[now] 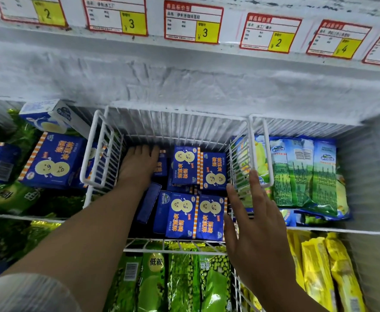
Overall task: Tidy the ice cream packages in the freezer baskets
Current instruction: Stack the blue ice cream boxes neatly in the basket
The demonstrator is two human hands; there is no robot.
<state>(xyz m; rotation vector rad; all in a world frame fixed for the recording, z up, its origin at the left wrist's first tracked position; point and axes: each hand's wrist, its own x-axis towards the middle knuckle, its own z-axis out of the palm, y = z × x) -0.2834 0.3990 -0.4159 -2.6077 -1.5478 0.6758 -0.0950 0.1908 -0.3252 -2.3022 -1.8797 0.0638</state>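
Flat blue cartons (185,165) in white wire basket (99,152)

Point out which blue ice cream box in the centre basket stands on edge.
The plain dark blue box beside the left forearm: only its narrow side shows, while the others lie flat with their two-face fronts up.

Four blue cardboard ice cream boxes with yellow smiley faces (185,165) lie face up in the middle white wire basket (99,154). Two more blue boxes (148,202) stand on edge at its left side. Six red and yellow price tags (193,22) line the freezer's back edge. Two hands (258,226) show.
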